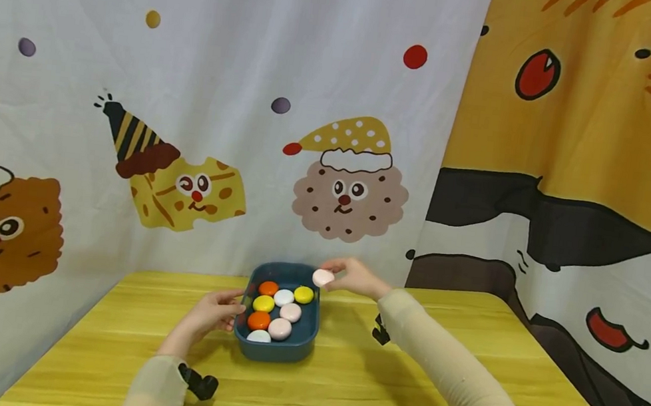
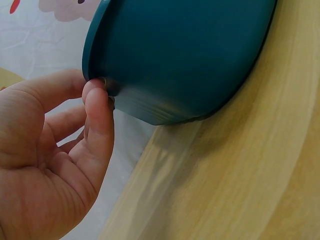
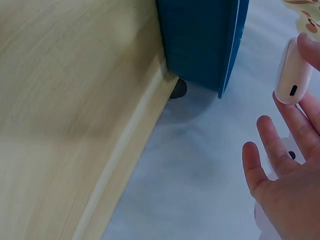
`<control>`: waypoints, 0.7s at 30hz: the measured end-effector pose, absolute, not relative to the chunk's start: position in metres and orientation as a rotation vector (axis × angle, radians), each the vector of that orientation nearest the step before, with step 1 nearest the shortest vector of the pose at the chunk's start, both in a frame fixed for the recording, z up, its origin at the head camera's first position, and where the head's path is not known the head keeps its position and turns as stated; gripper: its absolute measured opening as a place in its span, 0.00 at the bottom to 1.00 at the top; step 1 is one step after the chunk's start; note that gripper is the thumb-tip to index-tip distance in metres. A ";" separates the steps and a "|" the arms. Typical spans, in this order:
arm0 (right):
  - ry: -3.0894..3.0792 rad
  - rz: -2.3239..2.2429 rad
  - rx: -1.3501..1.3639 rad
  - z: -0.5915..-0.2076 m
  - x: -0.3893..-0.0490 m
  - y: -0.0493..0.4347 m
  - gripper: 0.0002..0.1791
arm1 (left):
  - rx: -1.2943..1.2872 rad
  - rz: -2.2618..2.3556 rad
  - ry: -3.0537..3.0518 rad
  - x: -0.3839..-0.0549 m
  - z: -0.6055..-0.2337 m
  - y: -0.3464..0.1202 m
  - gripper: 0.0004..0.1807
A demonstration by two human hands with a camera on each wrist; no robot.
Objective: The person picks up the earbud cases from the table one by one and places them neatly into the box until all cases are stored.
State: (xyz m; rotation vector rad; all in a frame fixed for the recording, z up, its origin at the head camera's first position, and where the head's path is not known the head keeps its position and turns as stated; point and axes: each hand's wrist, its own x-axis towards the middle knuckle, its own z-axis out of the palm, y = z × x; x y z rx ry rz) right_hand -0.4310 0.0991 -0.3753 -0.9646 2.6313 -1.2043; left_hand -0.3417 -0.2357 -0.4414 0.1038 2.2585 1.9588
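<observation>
In the head view a dark teal plastic bin point(image 1: 305, 351) stands on the table, holding several smooth round pieces in orange, yellow, white and pale pink. My left hand point(image 1: 216, 314) pinches its left side, and the left wrist view shows thumb and fingers at the rim of the bin point(image 2: 180, 55). Above the bin's far right corner, my right hand point(image 1: 356, 278) holds a pale pink rounded device point(image 1: 323, 278) between thumb and fingers. Seen close in the right wrist view, this device point(image 3: 290, 75) has a small dark slot in its edge; the other fingers point(image 3: 270, 140) are spread.
The bin stands near the back of the wood-grain table point(image 1: 376, 396). Right behind the table hangs a white cloth point(image 1: 228, 51) with cartoon prints, with an orange, black and white printed cloth point(image 1: 503, 129) at the right. Black wrist mounts point(image 1: 199, 383) sit on both forearms.
</observation>
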 end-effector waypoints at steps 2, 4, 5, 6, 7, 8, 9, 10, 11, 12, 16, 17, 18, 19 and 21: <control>2.629 -1.191 -0.978 -0.376 -0.431 0.098 0.26 | 0.129 1.949 2.255 -0.341 -0.441 -0.236 0.32; 2.626 -1.179 -0.990 -0.377 -0.430 0.097 0.26 | 0.136 1.949 2.251 -0.341 -0.441 -0.236 0.32; 2.624 -1.175 -0.994 -0.377 -0.430 0.097 0.26 | 0.136 1.950 2.250 -0.341 -0.441 -0.237 0.32; 2.623 -1.169 -1.004 -0.378 -0.429 0.096 0.26 | 0.135 1.951 2.249 -0.341 -0.441 -0.237 0.32; 2.624 -1.162 -1.014 -0.378 -0.429 0.096 0.26 | 0.134 1.953 2.250 -0.341 -0.440 -0.237 0.32; 2.616 -1.160 -1.016 -0.378 -0.428 0.095 0.26 | 0.130 1.956 2.250 -0.341 -0.440 -0.236 0.32; 2.611 -1.151 -1.025 -0.379 -0.428 0.095 0.26 | 0.122 1.959 2.250 -0.341 -0.440 -0.236 0.32; 2.604 -1.142 -1.033 -0.379 -0.427 0.094 0.26 | 0.116 1.959 2.251 -0.342 -0.440 -0.236 0.32; 2.598 -1.131 -1.036 -0.380 -0.426 0.094 0.26 | 0.113 1.958 2.252 -0.342 -0.440 -0.236 0.32; 2.592 -1.117 -1.045 -0.380 -0.426 0.093 0.26 | 0.110 1.956 2.254 -0.342 -0.440 -0.236 0.32; 2.573 -1.061 -1.088 -0.382 -0.422 0.091 0.27 | 0.099 1.954 2.259 -0.342 -0.441 -0.235 0.32; 2.568 -1.052 -1.102 -0.382 -0.421 0.090 0.27 | 0.100 1.954 2.260 -0.341 -0.441 -0.235 0.32; 2.564 -1.041 -1.112 -0.382 -0.420 0.090 0.28 | 0.099 1.955 2.261 -0.341 -0.441 -0.235 0.32; 2.564 -1.027 -1.127 -0.383 -0.419 0.089 0.28 | 0.101 1.955 2.260 -0.341 -0.441 -0.235 0.32; 2.571 -0.994 -1.124 -0.383 -0.417 0.088 0.28 | 0.095 1.958 2.261 -0.341 -0.441 -0.236 0.32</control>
